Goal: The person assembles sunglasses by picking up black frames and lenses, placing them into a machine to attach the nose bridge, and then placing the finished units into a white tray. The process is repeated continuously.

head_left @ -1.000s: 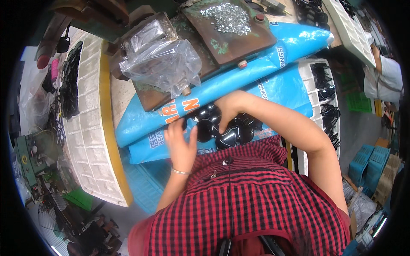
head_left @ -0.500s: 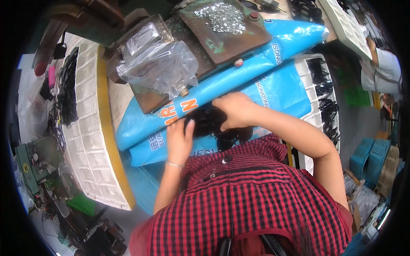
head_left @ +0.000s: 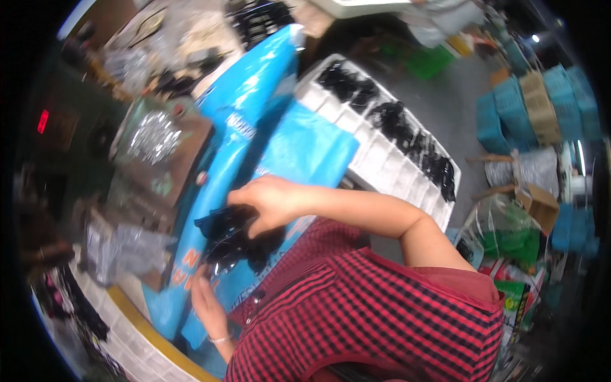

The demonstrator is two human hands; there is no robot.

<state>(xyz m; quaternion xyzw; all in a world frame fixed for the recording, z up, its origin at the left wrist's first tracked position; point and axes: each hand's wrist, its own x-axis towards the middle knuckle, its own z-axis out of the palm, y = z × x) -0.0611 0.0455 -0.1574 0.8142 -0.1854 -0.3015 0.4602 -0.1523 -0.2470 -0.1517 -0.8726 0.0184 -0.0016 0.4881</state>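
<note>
A bunch of glossy black plastic parts (head_left: 238, 245) is gathered over the blue plastic sheeting (head_left: 318, 137) close to my body; their exact kind is unclear. My right hand (head_left: 270, 198) grips them from above, its thumb and fingers bent round the upper side. At their lower left edge, my left hand (head_left: 207, 299) stands with fingers stretched out, the tips against or very near the parts. Blur hides the exact contact there. A bracelet circles the left wrist.
A metal plate beyond the sheeting bears small shiny silver pieces (head_left: 154, 137). Beside it lies a clear plastic bag (head_left: 124, 248). A white compartment tray (head_left: 382, 172) with black parts is on the right, another white tray (head_left: 130, 318) at lower left. Blue crates (head_left: 499, 114) stand far right.
My view has swung to the right, so the bench appears turned and shifted left, and more of the right-hand tray and floor shows. Both hands stay at the black parts.
</note>
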